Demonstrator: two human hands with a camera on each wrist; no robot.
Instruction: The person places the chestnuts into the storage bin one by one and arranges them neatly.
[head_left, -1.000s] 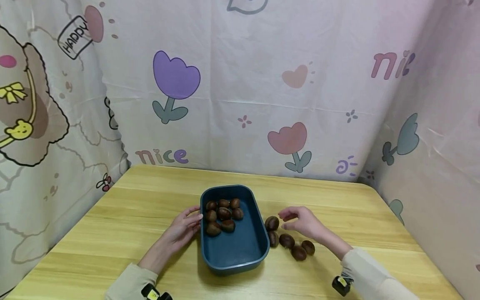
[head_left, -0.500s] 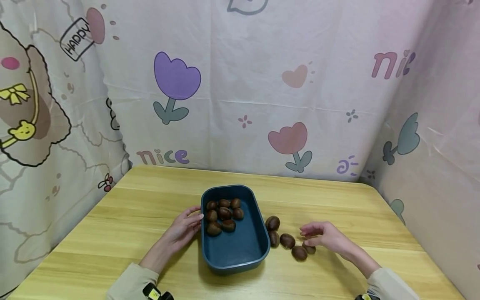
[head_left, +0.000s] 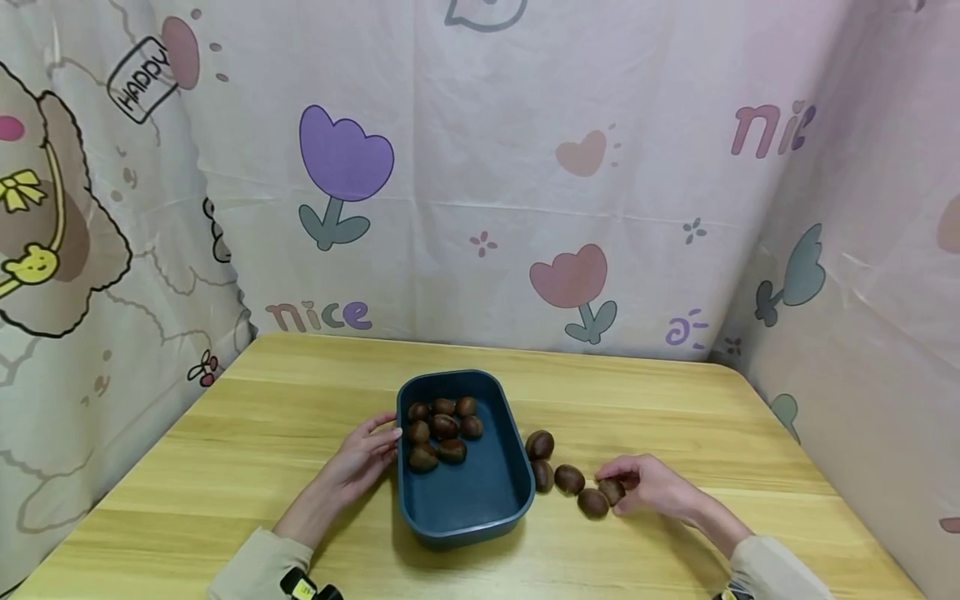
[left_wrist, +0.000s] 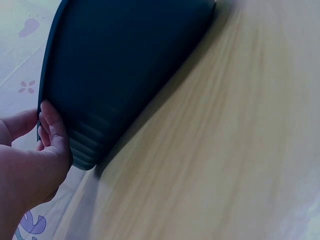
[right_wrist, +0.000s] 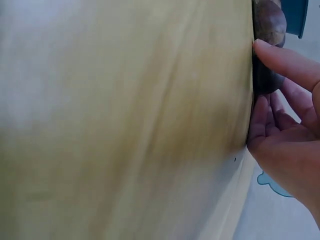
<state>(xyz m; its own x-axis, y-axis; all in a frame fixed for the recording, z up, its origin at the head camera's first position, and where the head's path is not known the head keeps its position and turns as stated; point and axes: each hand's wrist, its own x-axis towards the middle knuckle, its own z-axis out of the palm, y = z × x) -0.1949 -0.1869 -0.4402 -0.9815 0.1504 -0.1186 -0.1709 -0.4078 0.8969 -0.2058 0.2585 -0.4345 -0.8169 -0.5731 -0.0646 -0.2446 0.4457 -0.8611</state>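
Note:
A dark blue rectangular box [head_left: 468, 500] stands on the table with several brown chestnuts [head_left: 444, 427] in its far left part. My left hand [head_left: 362, 461] holds the box's left side; in the left wrist view the thumb reaches over the rim and the fingers [left_wrist: 55, 130] lie against the outer wall. To the right of the box, my right hand [head_left: 654, 486] pinches a chestnut [head_left: 611, 490] on the table between thumb and fingers. In the right wrist view that chestnut [right_wrist: 266, 77] is partly hidden by the thumb. Another chestnut [head_left: 593, 503] lies right beside it.
More loose chestnuts lie between the box and my right hand: one [head_left: 569, 479] in the middle, and two [head_left: 540, 445] close by the box's right wall. A printed cloth [head_left: 480, 167] hangs behind and beside the wooden table [head_left: 315, 375].
My right hand has moved right and toward me, from the chestnut near the box to the rightmost one, and its fingers have closed on it. The left hand stays at the box.

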